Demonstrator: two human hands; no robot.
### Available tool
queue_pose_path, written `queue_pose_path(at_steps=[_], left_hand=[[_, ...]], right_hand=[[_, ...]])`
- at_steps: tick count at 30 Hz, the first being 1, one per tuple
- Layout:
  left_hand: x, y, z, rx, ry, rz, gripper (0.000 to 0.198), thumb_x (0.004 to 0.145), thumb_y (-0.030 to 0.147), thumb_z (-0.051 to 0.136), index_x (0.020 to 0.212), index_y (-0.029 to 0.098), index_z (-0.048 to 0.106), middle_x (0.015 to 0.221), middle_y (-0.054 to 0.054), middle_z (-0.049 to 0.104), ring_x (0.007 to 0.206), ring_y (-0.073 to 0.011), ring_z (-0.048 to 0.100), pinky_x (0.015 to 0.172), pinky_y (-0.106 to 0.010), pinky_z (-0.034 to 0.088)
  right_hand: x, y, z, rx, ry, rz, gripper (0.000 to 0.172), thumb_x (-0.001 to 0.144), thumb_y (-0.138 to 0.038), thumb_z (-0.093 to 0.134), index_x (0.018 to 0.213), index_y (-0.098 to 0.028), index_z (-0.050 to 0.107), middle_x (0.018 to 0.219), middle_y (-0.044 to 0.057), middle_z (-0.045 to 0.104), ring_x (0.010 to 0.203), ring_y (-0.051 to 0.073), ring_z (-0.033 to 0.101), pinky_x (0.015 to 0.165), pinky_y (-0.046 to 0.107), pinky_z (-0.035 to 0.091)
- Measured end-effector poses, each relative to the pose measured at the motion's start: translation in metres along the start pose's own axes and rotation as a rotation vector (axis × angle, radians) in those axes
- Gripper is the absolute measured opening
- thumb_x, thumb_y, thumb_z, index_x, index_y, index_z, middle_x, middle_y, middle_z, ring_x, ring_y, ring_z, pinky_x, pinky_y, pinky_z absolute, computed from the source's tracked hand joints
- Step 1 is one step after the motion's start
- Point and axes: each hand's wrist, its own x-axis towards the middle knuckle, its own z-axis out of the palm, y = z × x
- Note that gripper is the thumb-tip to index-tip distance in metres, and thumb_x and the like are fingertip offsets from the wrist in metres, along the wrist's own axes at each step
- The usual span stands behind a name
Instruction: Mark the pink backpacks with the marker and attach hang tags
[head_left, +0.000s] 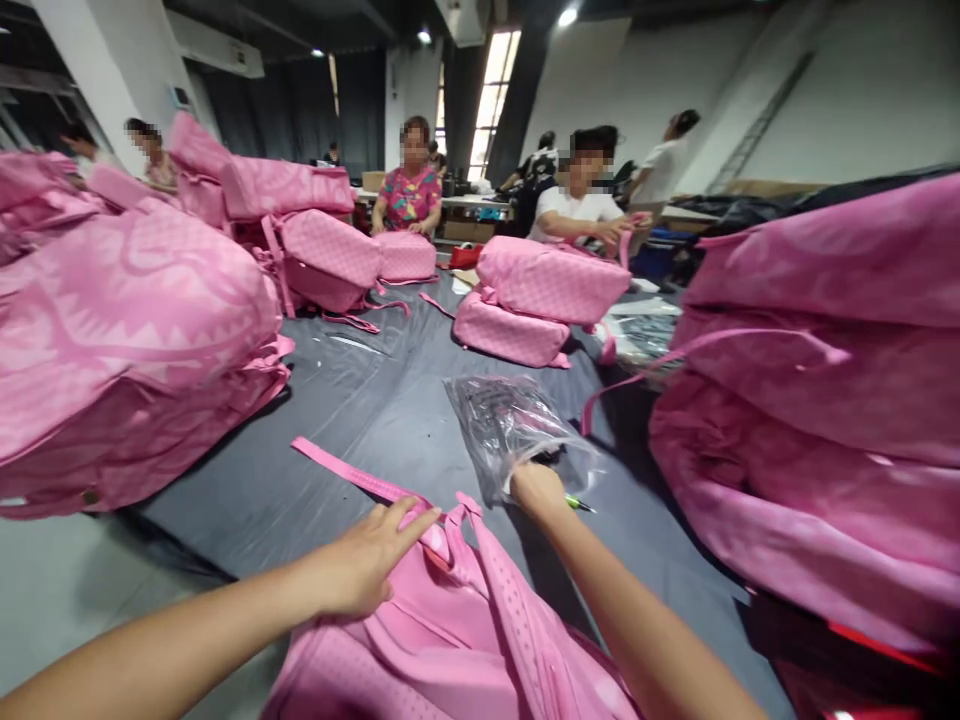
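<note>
A pink backpack [442,650] lies in front of me, its padded straps facing up. Across its top edge rests my left hand [367,560], fingers stretched out beside the top loop and a loose pink strap [352,470]. Farther right, my right hand [536,487] reaches into the mouth of a clear plastic bag [487,415] with dark items inside. The fingers of that hand are hidden, so what they touch does not show. A green pen [577,503] lies just right of the right wrist.
Large pink backpacks stand at the left [135,340] and the right [810,420] of the grey-covered table [375,390]. Two stacked pink backpacks [551,280] lie ahead. Another clear bag [641,330] sits behind. Several people work around the far side.
</note>
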Motion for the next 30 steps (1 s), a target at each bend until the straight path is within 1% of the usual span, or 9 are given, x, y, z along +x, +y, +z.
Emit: queue_pose_path(at_steps=[4,8,11,13,16,18,20,25,30], left_hand=[[-0.001,0.004,-0.003,0.008,0.018,-0.01,0.111,0.06,0.0,0.056,0.154,0.032,0.007,0.162,-0.009,0.01,0.147,-0.031,0.017,0.118,-0.048,0.028],[-0.006,0.004,-0.006,-0.015,0.02,-0.011,0.108,0.062,0.001,0.058,0.154,0.029,0.01,0.162,-0.011,0.011,0.149,-0.0299,0.013,0.119,-0.049,0.024],[-0.008,0.009,-0.007,-0.129,0.072,0.007,0.087,0.073,0.018,0.065,0.151,0.024,0.027,0.16,-0.012,0.021,0.147,-0.0309,0.017,0.119,-0.052,0.02],[-0.011,0.023,-0.007,-0.222,0.292,0.037,0.06,0.083,0.033,0.061,0.139,0.02,0.047,0.152,-0.013,0.038,0.143,-0.0314,0.028,0.118,-0.053,0.021],[-0.02,0.056,-0.002,-0.505,0.576,0.143,0.038,0.091,0.044,0.05,0.116,0.018,0.063,0.119,-0.011,0.064,0.113,-0.0248,0.057,0.103,-0.045,0.042],[-0.029,0.076,0.004,-0.782,0.433,0.213,0.038,0.088,0.045,0.054,0.112,0.016,0.061,0.092,-0.006,0.068,0.082,-0.0178,0.063,0.079,-0.033,0.052],[-0.038,0.086,0.01,-0.959,0.304,0.217,0.036,0.082,0.039,0.062,0.107,0.014,0.058,0.079,-0.001,0.065,0.067,-0.0136,0.06,0.064,-0.025,0.048],[-0.061,0.076,0.019,-0.527,0.667,0.186,0.009,0.082,0.019,0.06,0.09,0.017,0.062,0.076,0.002,0.064,0.065,-0.01,0.055,0.063,-0.022,0.042],[-0.071,0.069,0.027,-0.196,0.742,0.435,0.012,0.088,0.014,0.055,0.094,0.019,0.064,0.088,-0.001,0.071,0.082,-0.0135,0.064,0.077,-0.026,0.049]], right_hand=[[-0.004,0.005,-0.015,-0.143,-0.185,-0.088,0.027,0.077,0.001,0.053,0.075,-0.016,0.074,0.074,0.017,0.071,0.068,0.027,0.068,0.063,0.033,0.043],[-0.03,0.003,-0.058,-0.241,-0.222,-0.01,0.033,0.081,-0.005,0.048,0.096,-0.016,0.076,0.084,0.018,0.073,0.076,0.033,0.07,0.066,0.04,0.048],[-0.074,-0.015,-0.1,-0.094,-0.047,-0.095,0.034,0.086,-0.012,0.045,0.105,-0.02,0.073,0.105,0.013,0.073,0.095,0.029,0.069,0.08,0.042,0.053],[-0.109,-0.04,-0.123,0.114,0.149,-0.308,0.031,0.087,-0.013,0.045,0.1,-0.021,0.072,0.116,0.01,0.069,0.108,0.024,0.064,0.093,0.041,0.051],[-0.156,-0.083,-0.139,0.261,0.319,-0.59,0.031,0.089,-0.009,0.047,0.104,-0.022,0.07,0.126,0.01,0.064,0.12,0.023,0.056,0.1,0.044,0.048],[-0.18,-0.105,-0.141,0.264,0.331,-0.705,0.034,0.088,-0.005,0.048,0.109,-0.023,0.069,0.127,0.01,0.063,0.122,0.023,0.054,0.1,0.044,0.048],[-0.197,-0.117,-0.141,0.228,0.271,-0.76,0.04,0.088,-0.003,0.047,0.117,-0.023,0.066,0.131,0.01,0.061,0.127,0.024,0.05,0.1,0.043,0.05],[-0.219,-0.121,-0.145,0.257,0.154,-0.625,0.05,0.093,-0.01,0.045,0.142,-0.022,0.046,0.139,0.012,0.055,0.128,0.022,0.051,0.103,0.042,0.047],[-0.223,-0.138,-0.148,0.231,0.123,-0.562,0.018,0.093,-0.017,0.052,0.102,-0.018,0.067,0.092,0.007,0.07,0.084,0.019,0.065,0.074,0.029,0.052]])
